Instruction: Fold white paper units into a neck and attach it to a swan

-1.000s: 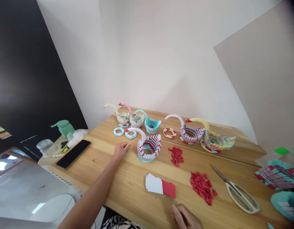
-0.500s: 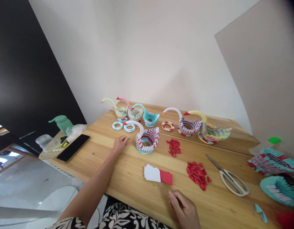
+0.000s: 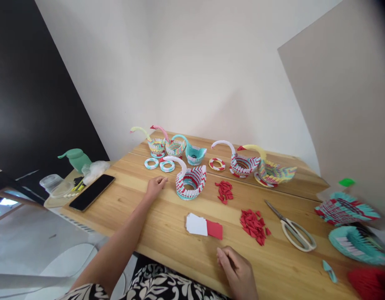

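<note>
My left hand (image 3: pixel 155 187) rests curled on the wooden table, left of a white, red and blue paper swan (image 3: pixel 191 183). Its fingers are closed, with nothing visible in them. Near the front edge my right hand (image 3: pixel 236 268) lies with fingers curled together, also with nothing showing in it. Just beyond it are white cards (image 3: pixel 196 225) and red cards (image 3: pixel 214 229), partly overlapping. Two piles of small folded red pieces lie to the right, a smaller one (image 3: pixel 224 191) and a larger one (image 3: pixel 253 226).
Scissors (image 3: pixel 291 228) lie at the right, near more paper models (image 3: pixel 347 209). Several swans, including a yellow one (image 3: pixel 275 172), and paper rings (image 3: pixel 216 164) stand along the back. A phone (image 3: pixel 92 192), green bottle (image 3: pixel 76 159) and plastic cup (image 3: pixel 53 184) are at the left.
The view has shifted slightly, so everything appears a little further left. Both hands keep their curled poses, and the objects hold their places on the table.
</note>
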The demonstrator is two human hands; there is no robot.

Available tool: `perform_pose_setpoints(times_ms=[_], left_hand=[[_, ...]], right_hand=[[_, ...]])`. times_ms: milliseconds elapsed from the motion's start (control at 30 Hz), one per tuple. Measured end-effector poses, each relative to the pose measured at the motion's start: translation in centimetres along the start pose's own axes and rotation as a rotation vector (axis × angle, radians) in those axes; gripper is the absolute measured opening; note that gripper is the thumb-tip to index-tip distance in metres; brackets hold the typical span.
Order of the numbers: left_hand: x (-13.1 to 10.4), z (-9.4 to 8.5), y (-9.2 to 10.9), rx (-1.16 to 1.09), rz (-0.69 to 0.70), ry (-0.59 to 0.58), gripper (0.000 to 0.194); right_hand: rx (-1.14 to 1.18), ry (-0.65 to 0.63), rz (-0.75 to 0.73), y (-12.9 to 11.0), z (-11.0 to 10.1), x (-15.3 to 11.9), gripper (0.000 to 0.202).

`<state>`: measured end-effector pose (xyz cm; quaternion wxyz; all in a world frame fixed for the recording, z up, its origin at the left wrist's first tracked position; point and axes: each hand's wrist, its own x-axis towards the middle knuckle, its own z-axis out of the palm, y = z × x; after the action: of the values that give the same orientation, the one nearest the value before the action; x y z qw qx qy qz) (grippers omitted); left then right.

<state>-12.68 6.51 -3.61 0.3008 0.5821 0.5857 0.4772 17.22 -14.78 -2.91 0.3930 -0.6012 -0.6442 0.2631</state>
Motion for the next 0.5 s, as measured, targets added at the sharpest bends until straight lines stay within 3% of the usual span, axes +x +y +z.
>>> perform_pose_setpoints(times_ms=[367, 500], left_hand=[[-0.2, 0.0, 0.5, -0.082, -0.035, 0.009, 0.039], [-0.1, -0.5, 1.1, -0.166, -0.041, 0.058, 0.044]], right_hand=[[-0.050, -0.040, -0.012, 0.6, 0.0, 0.2, 0.047], [-0.030, 0.049, -0.021, 0.9, 0.6, 0.2, 0.050]])
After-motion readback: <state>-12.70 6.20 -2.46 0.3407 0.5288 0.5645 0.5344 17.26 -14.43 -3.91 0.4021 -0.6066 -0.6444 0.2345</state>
